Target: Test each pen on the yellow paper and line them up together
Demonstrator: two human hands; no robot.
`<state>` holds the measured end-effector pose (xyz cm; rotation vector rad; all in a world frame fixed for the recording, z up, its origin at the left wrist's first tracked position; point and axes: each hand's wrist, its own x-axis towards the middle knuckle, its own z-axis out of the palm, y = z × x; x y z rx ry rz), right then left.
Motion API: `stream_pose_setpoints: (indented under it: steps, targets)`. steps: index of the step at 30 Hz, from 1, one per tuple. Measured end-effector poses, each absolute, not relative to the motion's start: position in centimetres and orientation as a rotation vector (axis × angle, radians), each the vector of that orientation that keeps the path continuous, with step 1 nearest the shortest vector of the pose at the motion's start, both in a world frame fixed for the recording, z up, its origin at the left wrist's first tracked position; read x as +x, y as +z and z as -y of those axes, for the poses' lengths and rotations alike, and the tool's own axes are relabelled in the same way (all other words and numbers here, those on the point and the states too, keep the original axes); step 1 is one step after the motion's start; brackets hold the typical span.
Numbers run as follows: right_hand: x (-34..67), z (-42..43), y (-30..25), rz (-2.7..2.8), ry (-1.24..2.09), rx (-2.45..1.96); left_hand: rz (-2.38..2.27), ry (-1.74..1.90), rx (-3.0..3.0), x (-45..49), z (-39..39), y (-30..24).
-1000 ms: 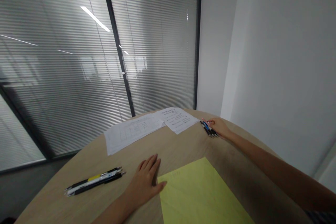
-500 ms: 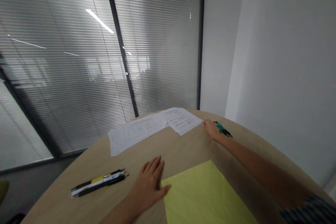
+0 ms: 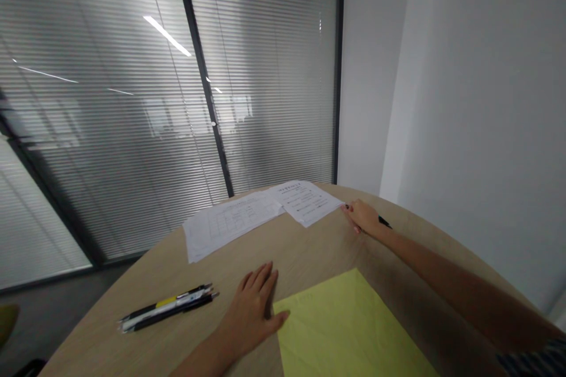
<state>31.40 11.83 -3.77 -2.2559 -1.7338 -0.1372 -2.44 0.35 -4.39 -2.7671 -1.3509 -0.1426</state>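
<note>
**Office lot, single view, item by item**

Item 1: left hand point(image 3: 253, 312). Lies flat on the tabletop, palm down, fingers spread, thumb out across a corner of the yellow sheet. Holds nothing.

Item 2: right hand point(image 3: 365, 216). Lies far forward near the table's edge, fingers close together and slightly curled. A dark pen point(image 3: 384, 222) sticks out from under the hand, with a small dark tip showing past the fingers. The hand hides most of it, so whether it pinches the pen or only covers it cannot be told.

Item 3: bundle of pens point(image 3: 168, 308). Black and white pens, one with a yellow band, lying side by side on the table, just left of the left hand and not touching it.

Item 4: yellow sheet point(image 3: 349, 327). Lies flat, nearest the wearer, between the two hands.

Item 5: printed sheet point(image 3: 306, 203). Lies flat, its near corner just beside the right fingertips, overlapping a ruled sheet point(image 3: 230, 228).

Support: round wooden table point(image 3: 318, 247). Surroundings: glass partition point(image 3: 201, 70) with slatted blinds point(image 3: 110, 100), white wall point(image 3: 464, 100). Striped sleeve point(image 3: 530, 362) at the right arm.
</note>
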Motion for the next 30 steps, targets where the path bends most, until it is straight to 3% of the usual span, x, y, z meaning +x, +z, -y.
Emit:
stream_pose_setpoints:
  steps: [7, 30]
  targets:
    - [31.8, -8.9, -3.8, 1.753, -0.007, -2.301, 1.323, -0.214, -2.771, -2.6, -0.7, -4.7]
    - [30.3, -7.6, -5.5, 1.915, -0.372, -2.252, 1.322, -0.192, -2.762, -2.6, -0.6, -4.4]
